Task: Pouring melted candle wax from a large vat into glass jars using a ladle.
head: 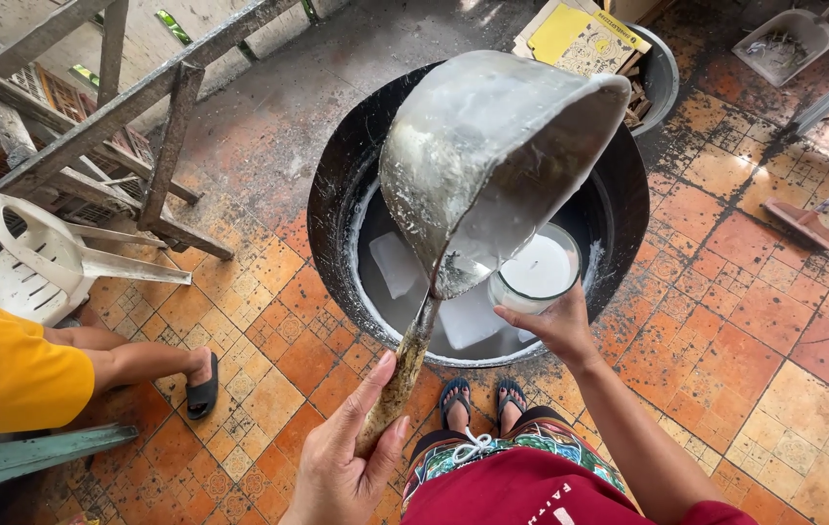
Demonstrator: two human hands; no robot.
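White liquid, thick and opaque like melted wax, already fills the clear glass (537, 272) nearly to its rim, and that is where the chief risk appears to lie. The person's right hand (555, 326) wraps its fingers (516, 313) around the lower part of the glass and holds it over the wide black basin (336, 194), just under the lip of a large, tilted metal ladle (492, 156). The left hand (346, 457) is closed on the ladle's crusted handle (405, 365) far down its length, thumb on top and fingers curled beneath. With so little room left in the glass, any further tilt of the ladle would likely send liquid over the rim and onto the right fingers; if it is hot, that could burn. The ladle's broad lip is much wider than the glass's mouth, so a stream could easily miss and run down the outside, making the grip slippery. Holding a heavy bowl by the end of a long handle also gives the left hand poor leverage, so a wobble seems possible. A slipped glass would drop into the basin, among the pale slabs (395, 262) lying in the milky pool. Sandalled feet (480, 399) stand close to the basin on the orange tiled floor (774, 321), within reach of splashes, and another person's leg (142, 365) rests nearby to the left.
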